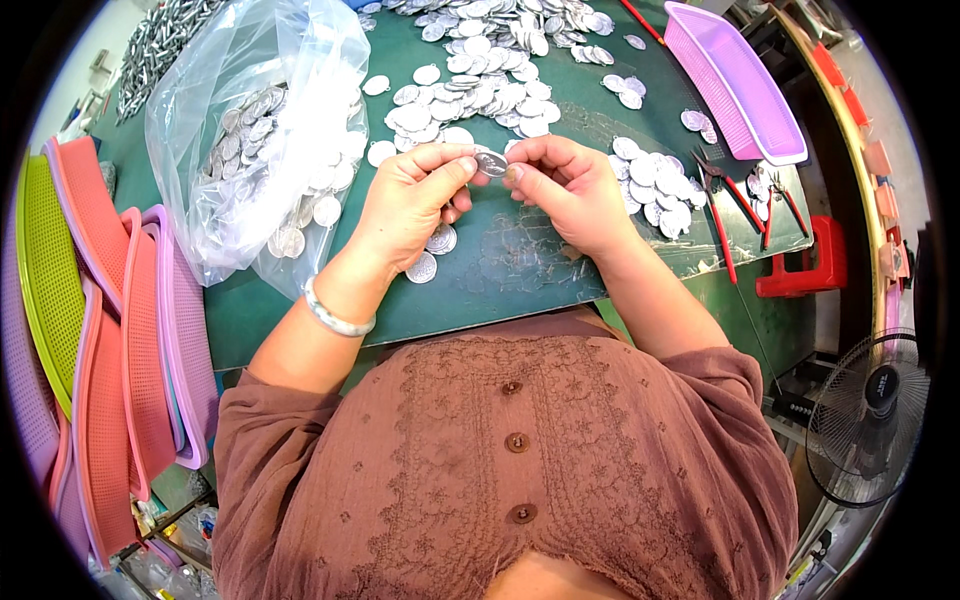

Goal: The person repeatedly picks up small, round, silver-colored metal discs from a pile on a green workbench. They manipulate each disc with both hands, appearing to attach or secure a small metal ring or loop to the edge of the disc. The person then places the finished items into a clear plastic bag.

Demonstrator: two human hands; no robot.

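Between my two hands, above the green table, is a small oval silver medal (490,163). My left hand (415,190) pinches its left side between thumb and fingers; a pale bangle circles that wrist. At its right edge, my right hand (565,185) has thumb and forefinger closed on it too. A big heap of silver medals (470,95) spreads just beyond my hands. A few loose medals (422,267) lie beneath my left wrist. Right of my right hand sits another pile of medals (660,190).
A clear plastic bag (290,60) with medals stands at left, near a heap of grey metal pieces (160,50). Red-handled pliers (722,215) and a purple basket (735,85) lie at right. Stacked plastic baskets (100,330) fill the left side; a fan (865,415) stands lower right.
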